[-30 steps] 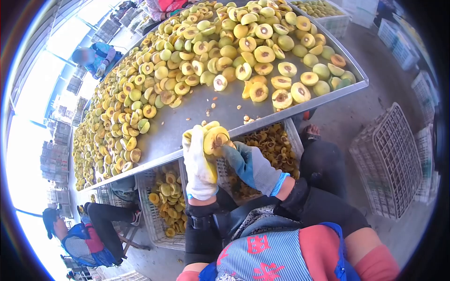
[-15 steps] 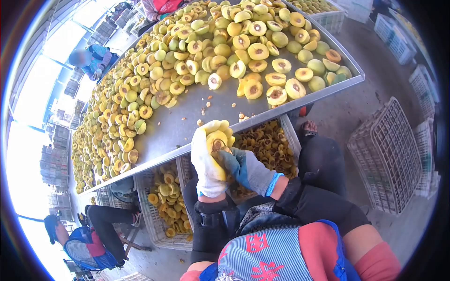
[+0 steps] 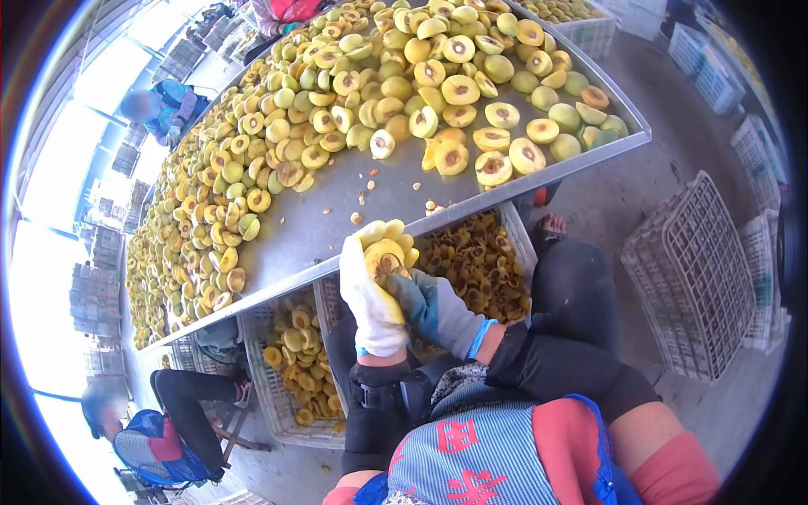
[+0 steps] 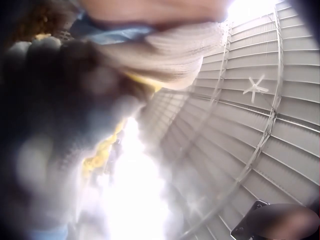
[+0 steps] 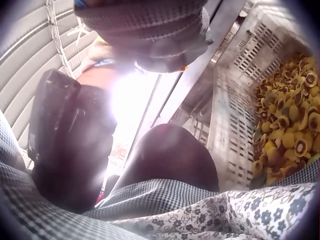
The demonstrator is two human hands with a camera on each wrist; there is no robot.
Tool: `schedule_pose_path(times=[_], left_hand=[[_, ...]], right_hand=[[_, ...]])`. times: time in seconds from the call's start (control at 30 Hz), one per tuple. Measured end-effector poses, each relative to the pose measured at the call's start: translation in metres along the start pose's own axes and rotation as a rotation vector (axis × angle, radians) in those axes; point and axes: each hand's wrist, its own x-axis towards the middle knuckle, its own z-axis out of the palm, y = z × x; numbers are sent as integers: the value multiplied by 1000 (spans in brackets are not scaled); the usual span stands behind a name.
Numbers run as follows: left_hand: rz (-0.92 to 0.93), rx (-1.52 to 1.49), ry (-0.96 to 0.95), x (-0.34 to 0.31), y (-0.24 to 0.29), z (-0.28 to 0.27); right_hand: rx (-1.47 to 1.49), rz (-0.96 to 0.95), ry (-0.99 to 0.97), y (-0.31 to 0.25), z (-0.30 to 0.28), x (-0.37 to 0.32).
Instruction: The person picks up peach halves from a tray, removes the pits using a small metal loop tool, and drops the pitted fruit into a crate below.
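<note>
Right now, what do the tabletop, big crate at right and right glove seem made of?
Tabletop: metal, probably steel, from its smooth grey sheen. Crate: likely moulded plastic, matte, from its regular lattice. Right glove: apparently matte knit fabric, by its ribbed grey weave; the blue part may be rubber.

Metal tbl (image 3: 295, 231) w/ halved fruit (image 3: 323, 122) & sm. bits (image 3: 357, 218)

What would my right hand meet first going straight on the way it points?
Most likely the fruit half in your left hand; your right hand appears close against it, though depth is unclear.
</note>
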Motion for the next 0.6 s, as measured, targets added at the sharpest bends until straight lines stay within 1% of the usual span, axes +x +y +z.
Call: schedule_pose_path(times=[0.17,0.27,0.3,0.4,0.47,0.5,0.57,0.6], left_hand=[[79,8,-6,-4,-10,1],[156,204,-123,-2,-3,-3],[137,214,-113,-4,-1,0],[85,234,-110,-8,5,3],[64,231,-145,-5,10,0],[53,289,-203,-1,12,-4],[32,405,-320,9,14,-15],[16,386,-359,12,14,-19]], right_hand=[[71,67,-26,2,-4,-2],[43,77,-61,13,-5,0],[24,80,-71,15,-6,0],[174,145,-93,14,-3,-5],[208,55,-110,15,0,-3],[224,14,-121,15,2,-4],[203,476,-314,-21,-17,-5],[189,706,-404,-42,-24,-6]])
